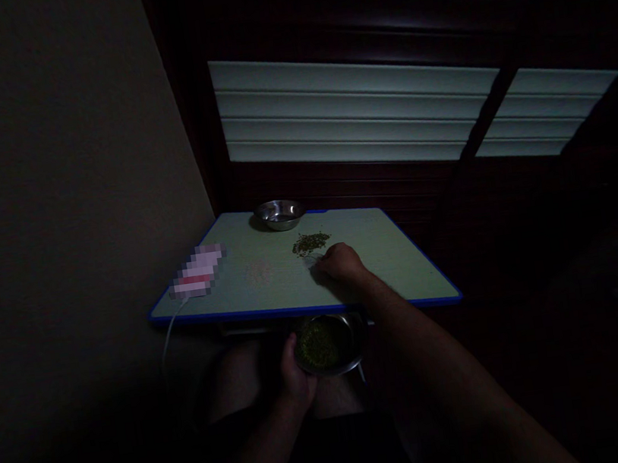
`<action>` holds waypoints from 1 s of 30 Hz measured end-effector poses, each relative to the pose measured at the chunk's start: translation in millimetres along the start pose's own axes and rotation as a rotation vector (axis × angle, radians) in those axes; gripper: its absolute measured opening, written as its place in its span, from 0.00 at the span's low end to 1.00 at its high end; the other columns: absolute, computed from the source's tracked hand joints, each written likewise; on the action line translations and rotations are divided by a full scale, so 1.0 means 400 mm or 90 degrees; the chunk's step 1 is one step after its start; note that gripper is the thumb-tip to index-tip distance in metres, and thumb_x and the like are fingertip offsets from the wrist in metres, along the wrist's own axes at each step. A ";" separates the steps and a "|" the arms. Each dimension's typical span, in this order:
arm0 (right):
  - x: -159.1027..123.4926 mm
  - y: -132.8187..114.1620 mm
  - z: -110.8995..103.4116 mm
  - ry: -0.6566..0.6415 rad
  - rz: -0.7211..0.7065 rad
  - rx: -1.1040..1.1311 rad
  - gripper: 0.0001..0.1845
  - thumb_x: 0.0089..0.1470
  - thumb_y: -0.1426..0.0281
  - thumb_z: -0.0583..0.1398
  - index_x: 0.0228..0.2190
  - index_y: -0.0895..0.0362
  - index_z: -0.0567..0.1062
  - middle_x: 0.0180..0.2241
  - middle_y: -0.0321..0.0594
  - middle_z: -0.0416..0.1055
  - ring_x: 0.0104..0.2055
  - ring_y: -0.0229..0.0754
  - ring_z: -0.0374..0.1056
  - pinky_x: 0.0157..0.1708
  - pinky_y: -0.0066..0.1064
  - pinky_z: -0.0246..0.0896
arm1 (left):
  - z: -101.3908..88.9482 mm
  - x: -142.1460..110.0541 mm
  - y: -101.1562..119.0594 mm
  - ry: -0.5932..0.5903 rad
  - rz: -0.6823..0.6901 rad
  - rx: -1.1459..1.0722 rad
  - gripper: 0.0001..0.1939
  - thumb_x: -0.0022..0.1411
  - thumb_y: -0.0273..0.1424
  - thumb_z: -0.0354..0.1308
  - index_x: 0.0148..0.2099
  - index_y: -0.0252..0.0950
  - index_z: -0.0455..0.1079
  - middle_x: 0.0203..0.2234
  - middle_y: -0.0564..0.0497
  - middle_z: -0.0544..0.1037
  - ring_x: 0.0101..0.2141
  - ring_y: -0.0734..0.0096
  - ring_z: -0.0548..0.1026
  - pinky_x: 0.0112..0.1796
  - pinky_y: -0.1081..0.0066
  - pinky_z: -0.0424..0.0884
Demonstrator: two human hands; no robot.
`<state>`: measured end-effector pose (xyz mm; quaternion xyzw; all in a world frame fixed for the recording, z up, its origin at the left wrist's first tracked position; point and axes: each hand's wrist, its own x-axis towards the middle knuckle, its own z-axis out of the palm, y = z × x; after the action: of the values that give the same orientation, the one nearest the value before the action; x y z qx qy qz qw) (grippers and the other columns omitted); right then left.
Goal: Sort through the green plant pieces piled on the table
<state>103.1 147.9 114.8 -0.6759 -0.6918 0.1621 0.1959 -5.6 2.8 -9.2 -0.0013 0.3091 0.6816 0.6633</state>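
My left hand grips a round metal bowl from its left side, just below the table's front edge. Small greenish grains or beans lie in this bowl, mostly on its left side. Over the table, my right hand is closed, with its fingertips close to a loose pile of small dark greenish grains. Something pale and thin shows at those fingertips, too dim to name. Behind the pile, to the left, stands a second metal bowl with no contents that I can make out.
The low table has a pale top and a blue rim. A blurred pink-and-white device with a white cable lies at its left. A wall rises on the left, and dark wood with pale slatted panels stands behind.
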 end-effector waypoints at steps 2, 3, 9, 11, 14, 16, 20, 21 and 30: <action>-0.004 -0.025 0.011 -0.005 -0.019 0.001 0.09 0.39 0.65 0.63 0.22 0.59 0.78 0.26 0.48 0.76 0.29 0.46 0.71 0.28 0.30 0.62 | 0.002 -0.001 0.001 0.005 -0.004 -0.001 0.14 0.57 0.35 0.56 0.40 0.31 0.77 0.36 0.42 0.82 0.45 0.54 0.77 0.49 0.57 0.70; -0.006 -0.038 0.017 -0.006 -0.027 0.001 0.09 0.39 0.65 0.63 0.21 0.59 0.77 0.26 0.49 0.76 0.30 0.46 0.71 0.29 0.31 0.62 | 0.004 -0.002 0.001 0.006 -0.006 -0.004 0.14 0.57 0.35 0.56 0.39 0.31 0.77 0.36 0.42 0.82 0.45 0.54 0.77 0.49 0.57 0.70; -0.011 -0.117 0.050 -0.011 -0.005 0.019 0.10 0.38 0.67 0.63 0.26 0.60 0.77 0.29 0.49 0.76 0.31 0.47 0.72 0.29 0.31 0.65 | 0.005 -0.002 -0.004 0.001 -0.012 -0.028 0.14 0.57 0.35 0.56 0.39 0.31 0.77 0.36 0.41 0.82 0.48 0.52 0.76 0.51 0.55 0.68; -0.010 -0.139 0.060 -0.019 0.000 0.023 0.14 0.37 0.66 0.64 0.29 0.61 0.78 0.30 0.51 0.76 0.32 0.48 0.73 0.29 0.31 0.65 | 0.005 -0.002 -0.007 0.001 -0.010 -0.026 0.14 0.58 0.35 0.56 0.39 0.31 0.77 0.37 0.41 0.82 0.48 0.53 0.75 0.52 0.55 0.68; -0.009 -0.167 0.073 -0.019 -0.002 0.018 0.19 0.35 0.65 0.66 0.31 0.62 0.78 0.34 0.54 0.77 0.36 0.50 0.74 0.30 0.30 0.65 | 0.005 -0.002 -0.008 -0.004 -0.013 -0.021 0.14 0.58 0.35 0.56 0.39 0.31 0.77 0.35 0.42 0.82 0.48 0.53 0.75 0.52 0.55 0.68; -0.008 -0.180 0.080 -0.020 -0.004 0.010 0.18 0.36 0.65 0.66 0.31 0.63 0.78 0.35 0.56 0.77 0.37 0.51 0.74 0.30 0.30 0.65 | 0.005 -0.002 -0.009 -0.003 -0.018 -0.018 0.14 0.59 0.35 0.55 0.39 0.31 0.77 0.35 0.42 0.82 0.48 0.53 0.75 0.51 0.55 0.68; -0.006 -0.192 0.084 -0.027 -0.008 0.024 0.16 0.40 0.64 0.64 0.30 0.63 0.78 0.34 0.56 0.77 0.36 0.50 0.74 0.30 0.29 0.65 | 0.003 -0.001 -0.010 0.015 -0.025 -0.020 0.14 0.58 0.36 0.57 0.40 0.31 0.77 0.35 0.42 0.82 0.47 0.53 0.76 0.50 0.54 0.69; -0.006 -0.192 0.084 -0.029 -0.011 0.038 0.15 0.41 0.64 0.64 0.30 0.62 0.78 0.34 0.55 0.77 0.36 0.50 0.74 0.30 0.29 0.64 | 0.004 0.000 -0.010 0.022 -0.025 -0.024 0.14 0.57 0.35 0.57 0.39 0.31 0.77 0.35 0.42 0.82 0.47 0.53 0.76 0.50 0.55 0.69; 0.060 -0.164 0.056 0.006 -0.108 0.112 0.09 0.41 0.68 0.61 0.28 0.57 0.77 0.29 0.43 0.77 0.32 0.42 0.72 0.32 0.28 0.63 | 0.006 0.001 -0.012 0.016 -0.018 -0.048 0.12 0.56 0.34 0.58 0.37 0.31 0.77 0.35 0.41 0.82 0.47 0.52 0.76 0.51 0.55 0.68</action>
<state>34.6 170.5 128.9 -0.5958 -0.7286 0.2019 0.2709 -0.2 3.6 -9.4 -0.0397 0.2914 0.6832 0.6684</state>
